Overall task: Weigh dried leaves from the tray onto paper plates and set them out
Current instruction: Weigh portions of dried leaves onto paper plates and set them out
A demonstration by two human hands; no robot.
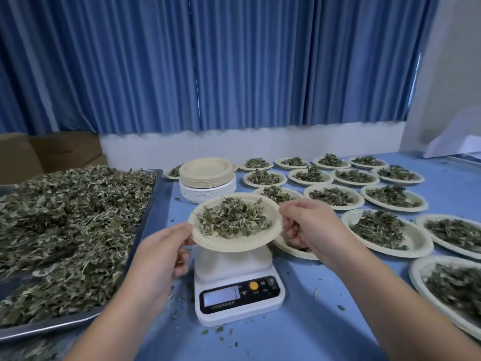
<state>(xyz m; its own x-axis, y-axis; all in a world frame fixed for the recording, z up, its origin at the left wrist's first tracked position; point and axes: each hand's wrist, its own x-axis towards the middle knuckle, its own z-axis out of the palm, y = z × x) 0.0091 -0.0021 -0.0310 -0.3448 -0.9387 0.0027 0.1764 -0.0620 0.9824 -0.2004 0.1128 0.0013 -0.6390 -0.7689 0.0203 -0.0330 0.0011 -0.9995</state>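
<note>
Left hand and right hand (thumbs uppermost) pinch the plate.

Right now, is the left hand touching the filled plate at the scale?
Touching. The head view shows the left hand pinching the rim of the filled plate.

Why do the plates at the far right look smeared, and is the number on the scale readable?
Head view: the wide lens bows the curtain and stretches the edges; the near-right plate is blurred, while the held plate in the centre is sharper. Head view: the scale display is pale and washed out, its digits unclear. Light is soft and even, shadows faint.
</note>
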